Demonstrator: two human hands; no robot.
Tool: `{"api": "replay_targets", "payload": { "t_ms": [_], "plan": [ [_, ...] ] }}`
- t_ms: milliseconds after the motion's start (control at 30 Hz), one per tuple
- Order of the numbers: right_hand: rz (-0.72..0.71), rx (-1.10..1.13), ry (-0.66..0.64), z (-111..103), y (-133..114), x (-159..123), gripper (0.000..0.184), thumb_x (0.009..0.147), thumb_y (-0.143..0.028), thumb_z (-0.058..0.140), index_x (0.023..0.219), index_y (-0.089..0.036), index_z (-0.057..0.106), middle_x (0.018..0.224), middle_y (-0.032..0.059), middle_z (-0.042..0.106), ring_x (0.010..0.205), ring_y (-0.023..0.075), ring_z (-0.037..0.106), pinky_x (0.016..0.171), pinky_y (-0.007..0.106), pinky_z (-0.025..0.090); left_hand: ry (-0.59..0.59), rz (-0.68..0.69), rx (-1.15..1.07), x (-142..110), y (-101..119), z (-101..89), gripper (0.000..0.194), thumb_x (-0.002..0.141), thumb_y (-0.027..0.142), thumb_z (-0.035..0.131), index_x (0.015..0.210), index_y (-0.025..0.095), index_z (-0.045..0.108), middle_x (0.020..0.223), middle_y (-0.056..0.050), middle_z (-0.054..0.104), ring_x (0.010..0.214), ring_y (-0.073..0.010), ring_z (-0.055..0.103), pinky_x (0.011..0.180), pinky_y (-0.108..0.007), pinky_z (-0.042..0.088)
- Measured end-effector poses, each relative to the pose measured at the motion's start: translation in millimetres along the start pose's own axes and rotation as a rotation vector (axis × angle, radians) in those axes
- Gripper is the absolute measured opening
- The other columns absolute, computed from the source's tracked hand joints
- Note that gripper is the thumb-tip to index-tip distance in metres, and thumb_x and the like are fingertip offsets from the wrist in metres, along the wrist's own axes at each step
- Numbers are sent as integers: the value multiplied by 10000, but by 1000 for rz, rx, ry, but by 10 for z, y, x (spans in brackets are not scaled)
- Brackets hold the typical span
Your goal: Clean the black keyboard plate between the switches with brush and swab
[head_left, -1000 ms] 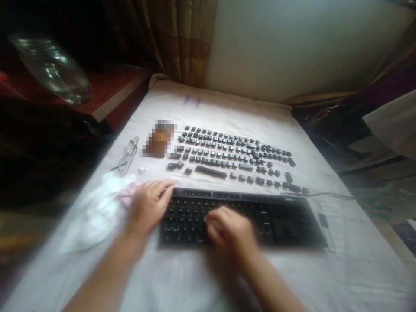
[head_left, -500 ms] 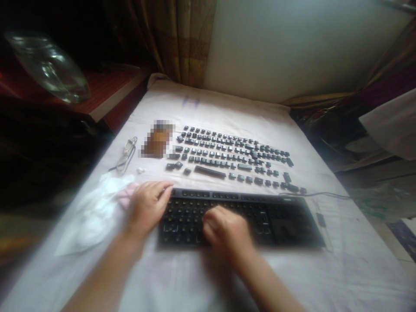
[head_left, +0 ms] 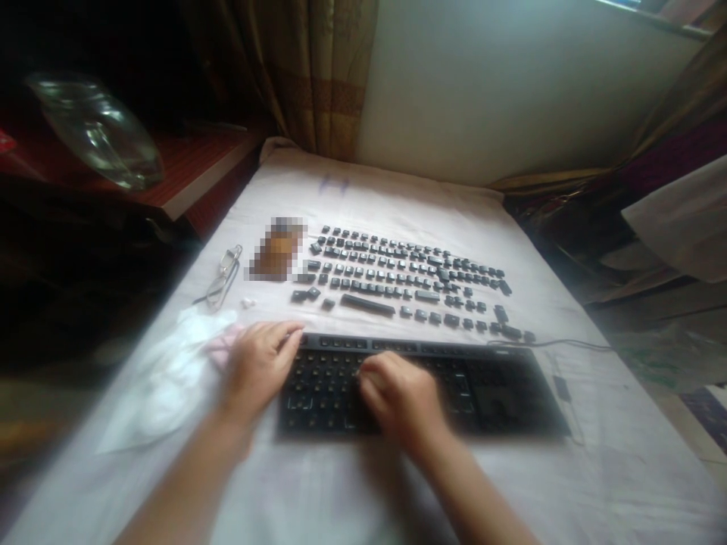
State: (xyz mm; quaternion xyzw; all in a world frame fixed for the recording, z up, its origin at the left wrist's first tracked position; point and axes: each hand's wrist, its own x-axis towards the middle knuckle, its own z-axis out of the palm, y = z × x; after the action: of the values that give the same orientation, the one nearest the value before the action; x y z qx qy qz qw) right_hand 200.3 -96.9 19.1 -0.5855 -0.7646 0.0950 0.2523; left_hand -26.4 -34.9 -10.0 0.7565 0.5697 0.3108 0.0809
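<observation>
A black keyboard (head_left: 511,390) with its keycaps off lies flat on the pale cloth in front of me. My left hand (head_left: 264,359) holds its upper left corner, thumb along the left edge and fingertips at the top. Over the keyboard's middle, my right hand (head_left: 400,397) is closed in a pinch, fingertips down at the bare key posts. Whatever is between those fingers is too small or hidden to name. Behind the keyboard, loose black keycaps (head_left: 397,263) are laid out in rows, with the long space bar (head_left: 368,305) near the front.
Left of the keycaps lie a blurred-out brown item (head_left: 277,250), eyeglasses (head_left: 223,276) and small white bits (head_left: 248,303). A crumpled white plastic bag (head_left: 164,386) with a pink cloth (head_left: 223,347) sits by my left arm. A glass jar (head_left: 105,136) stands on a red-brown table (head_left: 193,178).
My right hand has shifted very slightly right and up over the keyboard, still pinched. The left hand stays at the corner. The camera view has tilted up a little.
</observation>
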Motion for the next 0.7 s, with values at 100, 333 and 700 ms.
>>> {"api": "replay_targets", "payload": {
  "t_ms": [100, 333, 700],
  "plan": [
    [-7, -51, -19, 58, -13, 33, 134, 814, -122, 583, 762, -222, 656, 716, -4, 691, 632, 131, 637, 584, 213, 385, 5, -10, 3, 3, 9, -9, 303, 943, 371, 476, 927, 231, 744, 878, -57, 774, 819, -240, 699, 786, -375, 525],
    [16, -93, -83, 82, -21, 74, 121, 793, -127, 602, 745, -222, 658, 714, -5, 691, 606, 122, 611, 563, 216, 344, 4, -12, -1, -6, 0, -21, 280, 936, 359, 499, 919, 217, 740, 878, -55, 774, 813, -250, 703, 771, -383, 517],
    [2, -30, -103, 56, -18, 66, 133, 797, -120, 580, 756, -221, 657, 716, -2, 690, 616, 127, 628, 576, 207, 383, -16, -19, 2, -7, 9, -22, 264, 938, 346, 504, 922, 227, 739, 890, -50, 775, 830, -245, 698, 788, -383, 513]
  ]
}}
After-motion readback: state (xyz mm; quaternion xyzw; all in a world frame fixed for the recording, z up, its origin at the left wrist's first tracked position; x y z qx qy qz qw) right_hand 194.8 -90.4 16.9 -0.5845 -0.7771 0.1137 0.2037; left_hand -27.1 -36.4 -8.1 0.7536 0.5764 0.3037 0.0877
